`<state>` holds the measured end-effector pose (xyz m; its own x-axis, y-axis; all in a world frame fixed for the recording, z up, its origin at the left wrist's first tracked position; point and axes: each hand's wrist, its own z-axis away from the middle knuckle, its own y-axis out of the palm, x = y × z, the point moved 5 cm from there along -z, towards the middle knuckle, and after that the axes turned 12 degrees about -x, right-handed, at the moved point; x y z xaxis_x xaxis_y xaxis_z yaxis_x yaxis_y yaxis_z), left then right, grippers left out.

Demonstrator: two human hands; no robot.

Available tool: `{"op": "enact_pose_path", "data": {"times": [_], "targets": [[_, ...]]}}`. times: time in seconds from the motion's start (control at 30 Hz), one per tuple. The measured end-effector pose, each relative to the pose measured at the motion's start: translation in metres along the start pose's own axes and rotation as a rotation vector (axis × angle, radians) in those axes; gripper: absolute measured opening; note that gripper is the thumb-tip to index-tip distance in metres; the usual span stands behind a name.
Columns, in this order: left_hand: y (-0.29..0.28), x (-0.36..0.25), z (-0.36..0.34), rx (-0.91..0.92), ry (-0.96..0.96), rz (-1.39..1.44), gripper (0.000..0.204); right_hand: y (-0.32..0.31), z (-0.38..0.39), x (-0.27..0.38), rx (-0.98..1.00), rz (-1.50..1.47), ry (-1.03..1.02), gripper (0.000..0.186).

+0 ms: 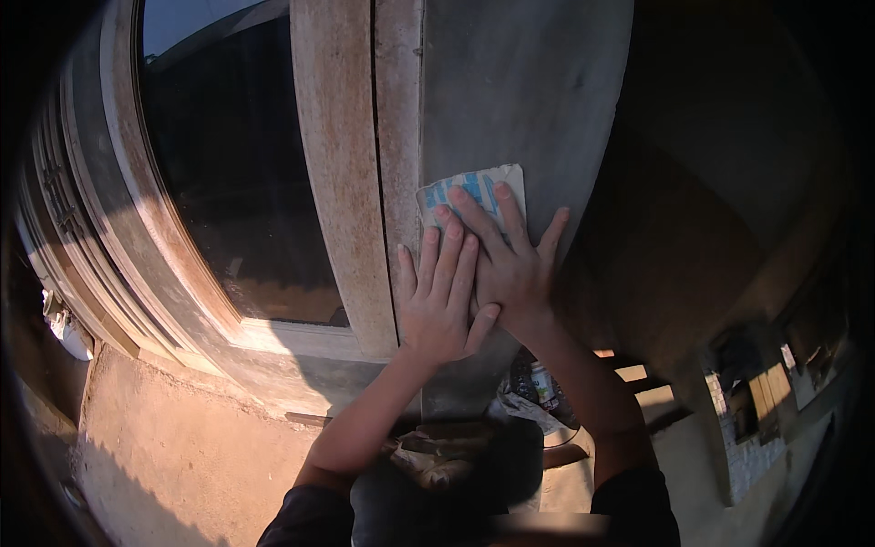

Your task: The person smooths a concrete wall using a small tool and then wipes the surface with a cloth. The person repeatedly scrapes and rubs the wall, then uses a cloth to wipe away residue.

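Observation:
A worn whitish sheet with blue print, which looks like sandpaper (511, 176), lies flat against a grey upright panel (524, 82). My right hand (518, 273) presses on it with the fingers stretched and spread, covering much of its lower part. Beside and partly against it, my left hand (442, 305) lies flat with the fingers extended. Its fingertips reach the sheet's lower left edge, and its little finger is next to the wooden strip (396, 109). Neither hand is closed around anything. What lies under the palms is hidden.
To the left stands a wooden window frame (333, 137) with dark glass (241, 182). Sunlit bare ground (182, 438) spreads at the lower left. Below the hands are crumpled items (538, 410) that I cannot make out. Deep shadow lies right of the panel.

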<state>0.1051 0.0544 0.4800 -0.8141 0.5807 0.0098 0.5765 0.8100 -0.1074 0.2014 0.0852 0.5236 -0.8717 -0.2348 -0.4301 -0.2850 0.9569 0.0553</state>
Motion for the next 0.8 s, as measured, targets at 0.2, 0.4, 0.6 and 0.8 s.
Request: {"op": "enact_pose_path", "data": {"times": [0.2, 0.4, 0.6, 0.8], "targets": [[0.014, 0.012, -0.133, -0.092, 0.206, -0.170, 0.078, 0.031, -0.070, -0.069, -0.100, 0.119, 0.197, 0.053], [0.005, -0.001, 0.003, 0.053, 0.075, -0.087, 0.080, 0.002, 0.022, 0.010, 0.079, -0.017, 0.243, 0.051], [0.000, -0.007, 0.033, 0.075, 0.071, -0.063, 0.082, -0.013, 0.048, 0.030, 0.037, -0.087, 0.271, 0.048], [0.015, 0.010, -0.077, -0.068, 0.112, -0.082, 0.080, 0.014, -0.040, -0.036, -0.004, 0.025, 0.266, 0.051]]}}
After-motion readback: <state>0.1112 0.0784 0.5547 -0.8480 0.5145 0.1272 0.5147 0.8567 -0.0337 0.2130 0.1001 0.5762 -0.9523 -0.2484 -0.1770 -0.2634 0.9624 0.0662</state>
